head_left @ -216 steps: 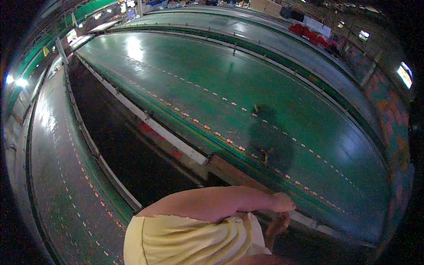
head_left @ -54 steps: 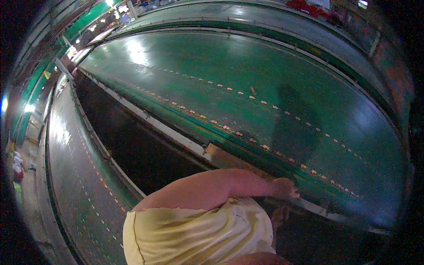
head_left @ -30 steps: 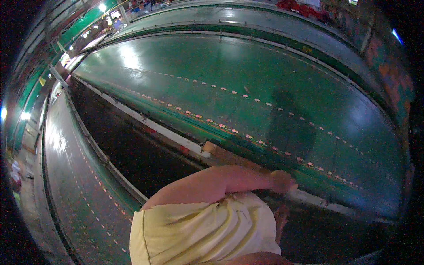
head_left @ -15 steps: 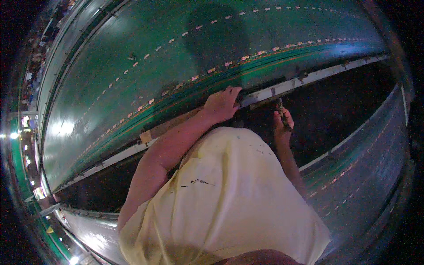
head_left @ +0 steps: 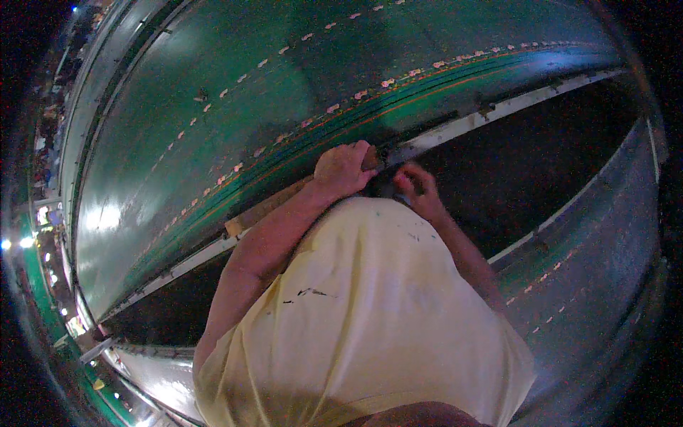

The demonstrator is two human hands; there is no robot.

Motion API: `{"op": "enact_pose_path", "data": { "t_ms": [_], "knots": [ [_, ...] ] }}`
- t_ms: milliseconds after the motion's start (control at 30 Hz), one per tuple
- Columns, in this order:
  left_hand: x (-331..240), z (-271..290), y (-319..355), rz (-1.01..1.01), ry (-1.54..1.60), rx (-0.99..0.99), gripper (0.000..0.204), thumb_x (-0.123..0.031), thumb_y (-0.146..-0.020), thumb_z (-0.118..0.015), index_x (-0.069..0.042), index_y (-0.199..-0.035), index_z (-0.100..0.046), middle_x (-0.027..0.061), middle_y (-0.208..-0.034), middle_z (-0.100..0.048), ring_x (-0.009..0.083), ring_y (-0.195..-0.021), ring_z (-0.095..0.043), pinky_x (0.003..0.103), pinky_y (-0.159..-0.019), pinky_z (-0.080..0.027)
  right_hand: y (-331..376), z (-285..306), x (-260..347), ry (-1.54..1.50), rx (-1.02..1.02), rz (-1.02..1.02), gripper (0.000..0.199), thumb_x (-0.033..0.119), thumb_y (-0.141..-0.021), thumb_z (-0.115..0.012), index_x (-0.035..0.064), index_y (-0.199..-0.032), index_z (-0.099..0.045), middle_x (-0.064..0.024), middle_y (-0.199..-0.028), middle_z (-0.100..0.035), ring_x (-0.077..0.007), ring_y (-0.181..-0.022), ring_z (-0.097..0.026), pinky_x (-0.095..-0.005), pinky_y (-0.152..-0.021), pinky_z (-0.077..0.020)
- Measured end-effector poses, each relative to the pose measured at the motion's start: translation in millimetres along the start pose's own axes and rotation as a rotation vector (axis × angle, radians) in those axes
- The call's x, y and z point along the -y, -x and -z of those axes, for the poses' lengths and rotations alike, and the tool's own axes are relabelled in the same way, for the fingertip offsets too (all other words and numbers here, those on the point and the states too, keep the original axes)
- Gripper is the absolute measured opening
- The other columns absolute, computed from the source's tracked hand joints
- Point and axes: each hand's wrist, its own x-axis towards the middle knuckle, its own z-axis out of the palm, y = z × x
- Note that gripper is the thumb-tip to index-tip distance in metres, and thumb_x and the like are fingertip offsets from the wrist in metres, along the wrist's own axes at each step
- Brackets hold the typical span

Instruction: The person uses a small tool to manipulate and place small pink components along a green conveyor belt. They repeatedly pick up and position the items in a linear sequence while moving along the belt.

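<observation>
Shirt (head_left: 356,313) nearest us; beyond it our left hand (head_left: 343,169) clamps the wooden batten (head_left: 270,208) on the green counter's (head_left: 213,107) edge, right hand (head_left: 418,188) curled, contents unclear. We judge the batten stiff, light, best gripped mid-length.

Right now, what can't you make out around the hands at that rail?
- Head view: left hand covers the end of the wooden strip; its grip cannot be told.
- Right hand: fingers curled, anything in them too small and dark to tell.
- Gap beside the white rail: unlit, contents hidden.
- Yellow shirt blocks everything below the hands.
- Far left edge: lights and figures too small, bent by the lens.
</observation>
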Motion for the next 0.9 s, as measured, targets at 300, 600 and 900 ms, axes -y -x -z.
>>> {"op": "enact_pose_path", "data": {
  "t_ms": [300, 600, 900],
  "knots": [
    [6.6, -9.5, -5.9, -0.007, 0.044, 0.030, 0.046, -0.045, -0.090, -0.082, -0.013, -0.121, -0.069, 0.0165, -0.110, -0.079, 0.0404, -0.101, -0.077, 0.056, -0.086, -0.062, -6.9, -8.4, -68.7, 0.225, -0.075, 0.036, 0.011, 0.015, -0.108, -0.072, 0.0036, -0.106, -0.073, -0.0098, -0.103, -0.074, -0.0234, -0.097, -0.071, -0.0386, -0.092, -0.0574],
    [-4.0, 14.4, 12.2, -0.150, 0.180, -0.147, 0.049, -0.036, -0.086, -0.087, -0.007, -0.115, -0.060, 0.0206, -0.098, -0.076, 0.0438, -0.095, -0.076, 0.056, -0.082, -0.061, 7.2, 3.2, -11.3, 0.222, -0.354, 0.002, 0.021, 0.024, -0.113, -0.066, 0.0067, -0.104, -0.073, 0.0017, -0.090, -0.064, -0.0081, -0.079, -0.054, -0.0298, -0.071, -0.0450],
    [43.8, 47.9, 23.4, 0.081, 0.071, -0.143, 0.061, -0.039, -0.087, -0.089, -0.009, -0.132, -0.060, 0.0198, -0.108, -0.079, 0.0447, -0.100, -0.077, 0.055, -0.084, -0.061, 25.6, 54.9, -26.5, 0.157, -0.521, -0.022, 0.020, 0.007, -0.110, -0.064, 0.0063, -0.121, -0.080, 0.0052, -0.088, -0.062, -0.0047, -0.074, -0.053, -0.0244, -0.065, -0.0405]
  ]
}}
